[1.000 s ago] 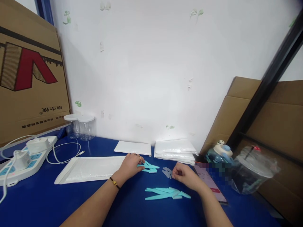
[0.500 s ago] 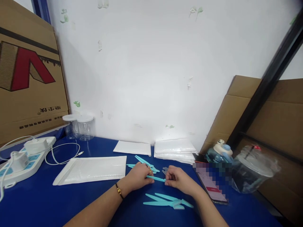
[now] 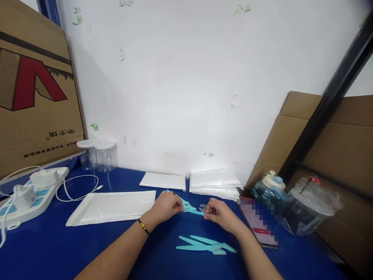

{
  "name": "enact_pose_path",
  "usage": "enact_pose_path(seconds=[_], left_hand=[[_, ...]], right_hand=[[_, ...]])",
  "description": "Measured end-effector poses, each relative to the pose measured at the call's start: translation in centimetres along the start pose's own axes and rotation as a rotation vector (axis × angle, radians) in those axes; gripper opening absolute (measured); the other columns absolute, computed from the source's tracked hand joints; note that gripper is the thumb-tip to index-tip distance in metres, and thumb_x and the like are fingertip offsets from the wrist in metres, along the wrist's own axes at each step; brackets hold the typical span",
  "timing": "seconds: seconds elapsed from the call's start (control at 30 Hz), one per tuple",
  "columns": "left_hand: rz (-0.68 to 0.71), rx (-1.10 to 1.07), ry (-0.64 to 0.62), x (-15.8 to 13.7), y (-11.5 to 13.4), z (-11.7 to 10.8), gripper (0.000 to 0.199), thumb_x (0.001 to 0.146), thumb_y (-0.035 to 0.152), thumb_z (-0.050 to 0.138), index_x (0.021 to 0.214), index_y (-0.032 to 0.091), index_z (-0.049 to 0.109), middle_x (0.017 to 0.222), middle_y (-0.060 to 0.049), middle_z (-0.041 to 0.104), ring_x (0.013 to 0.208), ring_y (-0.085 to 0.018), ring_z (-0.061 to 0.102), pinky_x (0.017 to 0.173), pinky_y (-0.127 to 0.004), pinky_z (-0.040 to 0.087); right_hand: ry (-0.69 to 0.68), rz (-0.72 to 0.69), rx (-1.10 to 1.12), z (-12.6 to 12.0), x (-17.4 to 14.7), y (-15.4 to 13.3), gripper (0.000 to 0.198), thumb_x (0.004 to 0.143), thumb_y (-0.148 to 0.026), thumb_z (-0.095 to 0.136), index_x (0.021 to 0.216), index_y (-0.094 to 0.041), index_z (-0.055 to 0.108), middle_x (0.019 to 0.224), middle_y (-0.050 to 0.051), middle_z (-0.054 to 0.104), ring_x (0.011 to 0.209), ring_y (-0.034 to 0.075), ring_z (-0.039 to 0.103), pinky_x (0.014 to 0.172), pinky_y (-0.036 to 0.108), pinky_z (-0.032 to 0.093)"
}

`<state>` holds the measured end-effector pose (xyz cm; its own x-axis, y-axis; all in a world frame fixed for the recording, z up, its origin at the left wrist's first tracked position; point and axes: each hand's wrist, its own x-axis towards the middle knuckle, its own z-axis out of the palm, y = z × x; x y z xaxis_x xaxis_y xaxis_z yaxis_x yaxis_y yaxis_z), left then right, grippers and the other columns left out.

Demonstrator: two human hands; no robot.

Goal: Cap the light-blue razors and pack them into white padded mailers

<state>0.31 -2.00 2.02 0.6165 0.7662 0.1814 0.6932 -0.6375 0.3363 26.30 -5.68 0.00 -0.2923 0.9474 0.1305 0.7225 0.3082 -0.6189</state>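
"Blue desk (image 3: 43, 256), white wall (image 3: 175, 97) behind. What's at the left?"

"Strip (image 3: 40, 201), 2 jars (image 3: 106, 157), mailer (image 3: 116, 208), then the left hand (image 3: 167, 204), thumb and fingers pinched on the left end of a teal razor (image 3: 194, 211)."

"How far along is it?"

"I'd say the spare razors (image 3: 189, 205) beyond that hand are waiting; it partly hides them, so I can't count them. The gripped razor looks midway. Clear caps (image 3: 202, 207) lie loose beside the right hand (image 3: 217, 214). Nearer us, 3 front razors (image 3: 204, 247) lie apart with pale heads, so I judge them done, though they're too small to be sure of caps."

"Which way does the gripped razor point?"

"Its long axis runs left to right across the gap between the hands, dipping slightly rightward. Its head seems to be at the right, under the right hand's closed fingertips. The front razors fan out, handles left, heads right."

"And past that?"

"Phone (image 3: 256, 221), then a bagged cup (image 3: 310, 208)."
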Motion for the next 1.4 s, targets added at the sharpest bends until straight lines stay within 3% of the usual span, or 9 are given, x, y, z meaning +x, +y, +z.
enact_pose_path(seconds=[0.17, 0.27, 0.33, 0.4, 0.57, 0.7, 0.97, 1.17, 1.4], left_hand=[[-0.095, 0.070, 0.024, -0.3, -1.9, -0.7, 0.019, 0.080, 0.035, 0.052, 0.076, 0.025, 0.067, 0.084, 0.000, 0.069, 0.087, -0.019, 0.057, 0.077, -0.030, 0.036], [-0.074, 0.064, 0.067, -0.5, -2.7, -0.5, 0.033, 0.074, 0.043, 0.061, 0.101, 0.026, 0.063, 0.106, -0.003, 0.064, 0.103, -0.023, 0.051, 0.085, -0.031, 0.037], [-0.005, 0.052, 0.079, -0.4, -2.8, 0.0, 0.054, 0.071, 0.048, 0.063, 0.121, 0.029, 0.053, 0.126, -0.003, 0.052, 0.118, -0.025, 0.042, 0.095, -0.034, 0.032], [0.041, 0.040, 0.037, -0.2, -2.6, 0.5, 0.058, 0.075, 0.049, 0.060, 0.128, 0.031, 0.046, 0.133, -0.003, 0.046, 0.123, -0.025, 0.037, 0.100, -0.035, 0.029], [-0.003, 0.064, 0.007, 0.1, -2.1, 1.1, 0.037, 0.080, 0.046, 0.055, 0.112, 0.027, 0.058, 0.110, -0.005, 0.059, 0.105, -0.023, 0.051, 0.087, -0.032, 0.036], [-0.030, 0.089, 0.009, 0.0, -2.0, 0.9, 0.022, 0.080, 0.040, 0.055, 0.096, 0.025, 0.062, 0.095, -0.003, 0.063, 0.091, -0.021, 0.056, 0.079, -0.031, 0.036], [0.020, -0.066, 0.093, -0.7, -0.5, 0.0, 0.034, 0.079, 0.044, 0.057, 0.109, 0.027, 0.059, 0.109, -0.002, 0.060, 0.103, -0.021, 0.052, 0.086, -0.030, 0.035], [0.168, -0.086, -0.065, -0.9, 2.1, 0.5, 0.021, 0.083, 0.044, 0.054, 0.087, 0.026, 0.065, 0.087, 0.002, 0.068, 0.086, -0.017, 0.058, 0.081, -0.029, 0.033], [0.070, 0.026, 0.007, -0.2, -0.3, 0.5, 0.024, 0.086, 0.034, 0.049, 0.076, 0.024, 0.068, 0.085, 0.002, 0.071, 0.084, -0.017, 0.060, 0.075, -0.028, 0.032]], right_hand=[[0.075, 0.106, -0.021, -1.0, -0.1, 1.6, 0.013, 0.068, -0.029, 0.067, 0.071, -0.017, 0.063, 0.073, 0.000, 0.057, 0.063, 0.013, 0.050, 0.056, 0.022, 0.038], [0.108, 0.127, -0.008, -2.3, -0.8, 1.7, 0.021, 0.066, -0.035, 0.069, 0.076, -0.017, 0.065, 0.076, 0.001, 0.059, 0.065, 0.014, 0.050, 0.058, 0.023, 0.039], [0.038, 0.123, 0.054, -3.4, -1.5, 1.3, 0.022, 0.067, -0.037, 0.068, 0.076, -0.017, 0.065, 0.074, 0.001, 0.060, 0.064, 0.013, 0.051, 0.057, 0.022, 0.039], [-0.117, 0.145, 0.110, -4.3, -2.4, 1.1, 0.023, 0.065, -0.038, 0.069, 0.073, -0.017, 0.066, 0.067, 0.000, 0.060, 0.061, 0.012, 0.051, 0.055, 0.021, 0.039], [-0.428, 0.250, 0.037, -4.6, -3.8, 1.3, 0.033, 0.042, -0.034, 0.082, 0.067, -0.018, 0.068, 0.056, -0.004, 0.059, 0.051, 0.011, 0.051, 0.045, 0.019, 0.034], [-0.481, 0.264, -0.004, -3.9, -3.9, 0.5, 0.023, 0.044, -0.027, 0.078, 0.062, -0.019, 0.066, 0.053, -0.005, 0.059, 0.048, 0.011, 0.051, 0.043, 0.019, 0.035], [-0.311, 0.121, 0.016, -2.5, -2.9, -0.3, 0.012, 0.055, -0.011, 0.062, 0.064, -0.018, 0.062, 0.057, -0.004, 0.055, 0.051, 0.010, 0.048, 0.046, 0.018, 0.034], [-0.176, 0.064, 0.180, -0.7, -1.7, -0.8, 0.008, 0.069, -0.023, 0.062, 0.073, -0.017, 0.059, 0.063, -0.002, 0.055, 0.058, 0.011, 0.049, 0.054, 0.020, 0.038], [-0.063, 0.077, 0.056, -1.3, -1.0, -0.5, 0.003, 0.071, -0.018, 0.059, 0.073, -0.017, 0.061, 0.063, -0.002, 0.055, 0.057, 0.011, 0.048, 0.052, 0.020, 0.035]])
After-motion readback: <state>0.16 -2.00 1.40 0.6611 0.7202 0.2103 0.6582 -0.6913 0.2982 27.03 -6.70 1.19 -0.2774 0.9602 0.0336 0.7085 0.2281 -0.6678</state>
